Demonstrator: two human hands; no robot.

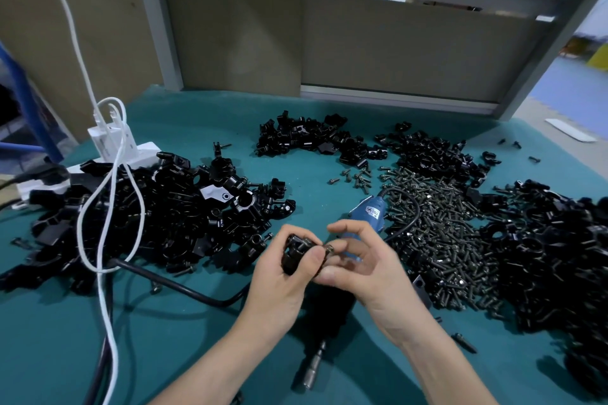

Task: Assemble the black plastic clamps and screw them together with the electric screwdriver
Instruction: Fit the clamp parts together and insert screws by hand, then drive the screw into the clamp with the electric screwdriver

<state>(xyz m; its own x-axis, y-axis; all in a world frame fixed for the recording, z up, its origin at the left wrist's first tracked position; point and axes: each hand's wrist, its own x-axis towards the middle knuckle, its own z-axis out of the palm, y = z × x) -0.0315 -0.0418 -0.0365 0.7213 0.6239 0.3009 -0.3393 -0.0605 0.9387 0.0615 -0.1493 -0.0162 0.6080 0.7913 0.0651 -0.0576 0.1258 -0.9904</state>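
Observation:
My left hand [283, 283] grips a black plastic clamp [296, 251] above the middle of the table. My right hand [358, 260] meets it from the right, its thumb and fingers pinching a small dark part [330, 248] against the clamp's side. Under both hands lies the electric screwdriver [368, 212], blue at its far end; its metal bit end [312, 368] points toward me. A heap of dark screws [437, 227] spreads to the right of my hands.
Piles of black clamp parts lie on the green mat at left [158, 214], at the back [306, 138] and at right [552, 256]. A white power strip [108, 154] with white cables sits at far left. A black cord [184, 286] crosses the mat.

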